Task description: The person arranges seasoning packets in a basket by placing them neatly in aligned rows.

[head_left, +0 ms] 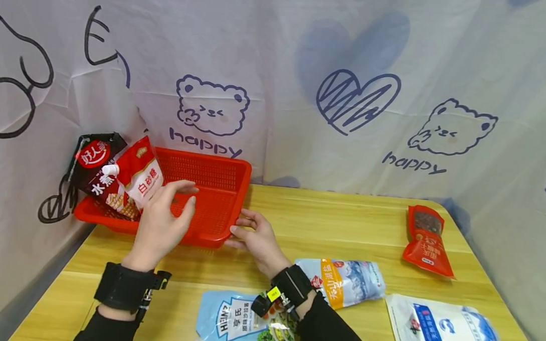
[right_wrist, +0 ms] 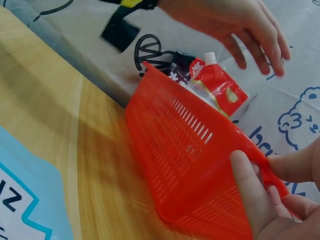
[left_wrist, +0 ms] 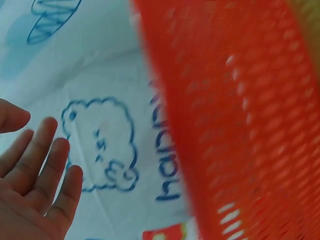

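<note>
A red plastic basket stands at the back left of the table. Inside its left end lean a black-and-red pouch and a red-and-white sugar pouch with a spout. My right hand grips the basket's right end, thumb and fingers about the rim, as the right wrist view shows. Above the basket's front edge, near the sugar pouch, hovers my left hand; its fingers are spread and bent a little, holding nothing. The left wrist view shows those fingers beside the basket wall.
At the table's front lies a light-blue Heinz salad dressing pouch, partly under my right wrist. A salt bag lies behind that forearm, with a white-and-blue bag farther right. A red snack packet lies back right. Printed cloth hangs behind the table.
</note>
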Action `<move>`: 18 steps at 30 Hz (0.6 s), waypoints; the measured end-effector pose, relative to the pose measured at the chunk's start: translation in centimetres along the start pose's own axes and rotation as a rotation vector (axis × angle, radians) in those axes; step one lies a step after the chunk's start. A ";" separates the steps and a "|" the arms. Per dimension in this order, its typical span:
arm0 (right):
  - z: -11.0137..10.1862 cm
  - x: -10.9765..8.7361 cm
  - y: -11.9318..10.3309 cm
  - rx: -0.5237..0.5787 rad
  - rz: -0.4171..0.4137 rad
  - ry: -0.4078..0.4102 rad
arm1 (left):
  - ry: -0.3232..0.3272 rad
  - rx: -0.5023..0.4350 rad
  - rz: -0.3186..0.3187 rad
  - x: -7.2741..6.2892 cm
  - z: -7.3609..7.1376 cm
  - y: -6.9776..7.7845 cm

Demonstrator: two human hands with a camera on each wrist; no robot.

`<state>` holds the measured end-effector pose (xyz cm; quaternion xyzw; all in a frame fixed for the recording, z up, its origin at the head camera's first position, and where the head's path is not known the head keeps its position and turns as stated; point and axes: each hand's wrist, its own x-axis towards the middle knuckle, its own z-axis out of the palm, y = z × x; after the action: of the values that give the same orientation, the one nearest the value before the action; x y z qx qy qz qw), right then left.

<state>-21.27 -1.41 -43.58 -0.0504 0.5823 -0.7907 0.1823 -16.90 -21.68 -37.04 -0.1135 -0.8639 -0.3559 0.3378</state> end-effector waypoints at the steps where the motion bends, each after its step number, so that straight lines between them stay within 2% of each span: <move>1: 0.0 0.0 0.0 -0.002 -0.001 0.001 | -0.022 0.008 -0.001 -0.4 0.4 0.0; 6: 0.0 0.0 0.0 -0.025 -0.007 0.011 | -0.194 0.082 -0.034 -1.9 1.9 0.2; 11: -0.1 0.0 0.0 -0.033 -0.012 0.018 | -0.376 0.073 -0.070 -2.5 2.8 0.1; 14: -0.1 -0.1 0.0 -0.038 -0.018 0.016 | -0.422 0.059 -0.069 -2.8 3.2 -0.2; 18: -0.3 -0.3 -0.1 -0.045 -0.023 0.005 | -0.431 0.027 -0.066 -3.2 3.5 -0.6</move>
<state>-21.10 -1.00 -43.55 -0.0593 0.5999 -0.7794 0.1704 -16.57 -19.55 -41.31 -0.1542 -0.9241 -0.3225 0.1350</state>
